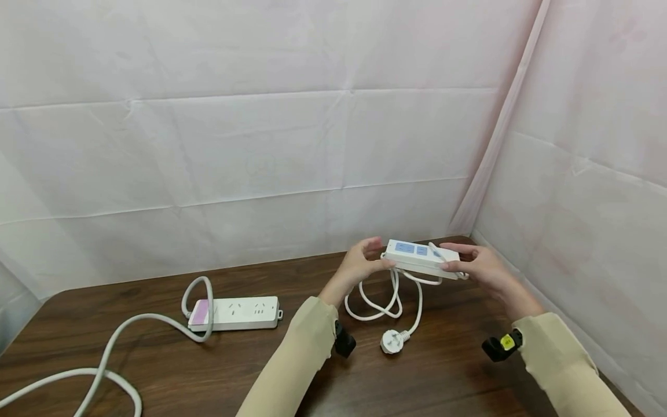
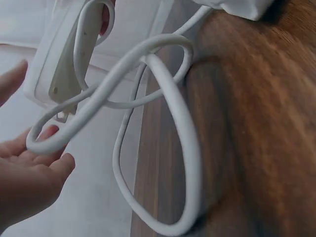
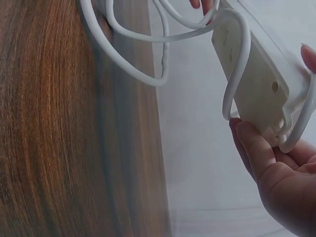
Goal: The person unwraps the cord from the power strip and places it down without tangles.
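A white power strip (image 1: 417, 264) with blue socket panels is held up above the far right part of the table. My right hand (image 1: 484, 269) grips its right end, thumb on the near side and fingers beneath, as the right wrist view shows. At the other end, my left hand (image 1: 354, 266) has its thumb and fingers spread; in the left wrist view a gap shows between them and the strip. A loop of the white cord (image 2: 185, 133) hangs in front of the left fingers. The cord's round plug (image 1: 392, 341) lies on the table below.
Another white power strip (image 1: 247, 320) with a purple end lies at the left, its thick cord (image 1: 106, 353) curving to the table's near left edge. White curtains rise behind and at the right of the brown wooden table (image 1: 208, 376).
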A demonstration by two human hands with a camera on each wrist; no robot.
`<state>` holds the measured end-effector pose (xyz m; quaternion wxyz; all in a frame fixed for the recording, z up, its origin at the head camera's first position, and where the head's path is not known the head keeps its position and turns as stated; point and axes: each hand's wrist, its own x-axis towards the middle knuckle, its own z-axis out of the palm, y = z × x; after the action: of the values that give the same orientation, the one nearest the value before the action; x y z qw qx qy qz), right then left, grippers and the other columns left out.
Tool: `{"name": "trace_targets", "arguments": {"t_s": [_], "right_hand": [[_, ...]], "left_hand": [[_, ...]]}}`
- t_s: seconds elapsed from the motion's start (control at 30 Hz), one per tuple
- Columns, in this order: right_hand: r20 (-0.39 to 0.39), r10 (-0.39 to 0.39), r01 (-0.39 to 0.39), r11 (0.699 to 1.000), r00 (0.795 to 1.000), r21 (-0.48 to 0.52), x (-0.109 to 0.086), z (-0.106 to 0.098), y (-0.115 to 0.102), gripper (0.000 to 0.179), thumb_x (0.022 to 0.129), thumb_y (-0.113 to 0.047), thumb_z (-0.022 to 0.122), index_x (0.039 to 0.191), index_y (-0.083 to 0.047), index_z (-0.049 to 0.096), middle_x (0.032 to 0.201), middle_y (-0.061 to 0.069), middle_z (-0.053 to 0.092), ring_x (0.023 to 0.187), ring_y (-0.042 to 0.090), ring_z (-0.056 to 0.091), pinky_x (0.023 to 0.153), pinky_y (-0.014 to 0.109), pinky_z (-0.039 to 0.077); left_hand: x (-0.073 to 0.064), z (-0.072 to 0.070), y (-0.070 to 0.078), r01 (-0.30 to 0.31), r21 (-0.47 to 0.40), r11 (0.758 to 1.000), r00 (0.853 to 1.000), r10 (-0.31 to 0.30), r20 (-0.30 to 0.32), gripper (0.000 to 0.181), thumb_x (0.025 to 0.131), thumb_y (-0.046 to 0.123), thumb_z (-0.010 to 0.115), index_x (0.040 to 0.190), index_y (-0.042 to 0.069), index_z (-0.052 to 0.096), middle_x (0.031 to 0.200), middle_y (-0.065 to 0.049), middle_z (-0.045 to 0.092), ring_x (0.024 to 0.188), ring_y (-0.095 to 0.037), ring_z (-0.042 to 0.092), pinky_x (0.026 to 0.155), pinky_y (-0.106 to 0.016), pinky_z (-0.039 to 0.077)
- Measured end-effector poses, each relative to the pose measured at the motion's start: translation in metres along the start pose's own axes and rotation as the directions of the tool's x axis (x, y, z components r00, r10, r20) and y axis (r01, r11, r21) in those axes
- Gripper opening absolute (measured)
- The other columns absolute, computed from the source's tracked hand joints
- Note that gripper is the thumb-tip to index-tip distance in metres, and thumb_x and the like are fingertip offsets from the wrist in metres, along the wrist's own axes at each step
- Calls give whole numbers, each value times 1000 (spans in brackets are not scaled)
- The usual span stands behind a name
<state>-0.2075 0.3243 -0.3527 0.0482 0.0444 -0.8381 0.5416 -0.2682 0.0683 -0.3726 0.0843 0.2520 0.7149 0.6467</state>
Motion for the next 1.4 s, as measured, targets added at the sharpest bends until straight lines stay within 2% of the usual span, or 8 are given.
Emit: {"name": "trace_targets", "arguments": {"t_s": [0.4, 0.57, 0.67, 0.77, 0.9, 1.1, 1.3, 1.4], "right_hand": [[50, -6, 5, 1000, 999, 21, -2, 6, -4, 62, 78, -10, 70, 129, 12, 41, 84, -10, 63, 70, 4, 53, 51, 21, 43], [125, -44, 23, 987, 991, 160, 1, 6, 1, 45, 80, -6, 66, 124, -1, 54, 90, -7, 63, 77, 5, 57, 59, 20, 49], [207, -99, 24, 942, 973, 334, 4, 3, 8, 27, 90, -4, 54, 113, -15, 63, 95, -4, 65, 81, 6, 60, 64, 20, 51], [250, -117, -9, 892, 961, 453, 8, 1, 16, 29, 98, -13, 39, 104, -22, 67, 99, -4, 66, 86, 8, 62, 69, 22, 52], [212, -38, -79, 854, 976, 513, 15, 4, 23, 35, 100, -25, 36, 95, -22, 70, 93, -5, 67, 83, 5, 61, 68, 20, 51], [224, 54, -180, 785, 973, 593, 18, 10, 30, 35, 99, -11, 33, 85, -15, 65, 83, 0, 65, 72, 6, 61, 63, 19, 51], [429, -37, -300, 660, 903, 689, 19, 12, 36, 44, 101, -7, 22, 94, -7, 66, 93, 8, 67, 86, 13, 64, 76, 28, 52], [489, -64, -340, 640, 870, 689, 20, 11, 37, 47, 101, -7, 20, 95, -6, 67, 93, 8, 68, 86, 14, 65, 77, 28, 52]], "left_hand": [[12, 2, 4, -15, 85, 996, 994, 6, 106, 68, 74, 6, 74, 133, 1, 42, 123, -13, 54, 108, -20, 51, 83, -25, 45], [12, 0, 3, -17, 75, 997, 994, 9, 105, 64, 71, 5, 76, 128, -2, 48, 112, -12, 59, 97, -17, 54, 76, -21, 45], [12, 0, 1, -11, 44, 999, 995, 7, 97, 62, 71, 3, 76, 126, -4, 49, 110, -13, 61, 94, -15, 56, 75, -20, 45], [12, -1, -1, -9, 3, 1000, 996, 8, 90, 61, 71, 1, 75, 126, -5, 49, 112, -15, 61, 93, -13, 57, 77, -20, 46], [10, -2, -5, -3, -59, 998, 997, 7, 71, 57, 72, -2, 73, 125, -3, 51, 114, -17, 61, 95, -13, 58, 78, -21, 47], [6, -6, -4, -3, -83, 997, 997, 9, 71, 57, 73, -4, 71, 126, -3, 49, 118, -17, 59, 98, -16, 58, 79, -22, 48], [5, -10, -3, -10, -52, 999, 997, 14, 70, 57, 73, -3, 72, 126, -2, 51, 116, -16, 60, 98, -16, 59, 80, -24, 48], [4, -12, -2, -3, -41, 999, 997, 6, 81, 58, 73, -2, 72, 126, -1, 51, 116, -15, 60, 97, -15, 59, 79, -23, 48]]}}
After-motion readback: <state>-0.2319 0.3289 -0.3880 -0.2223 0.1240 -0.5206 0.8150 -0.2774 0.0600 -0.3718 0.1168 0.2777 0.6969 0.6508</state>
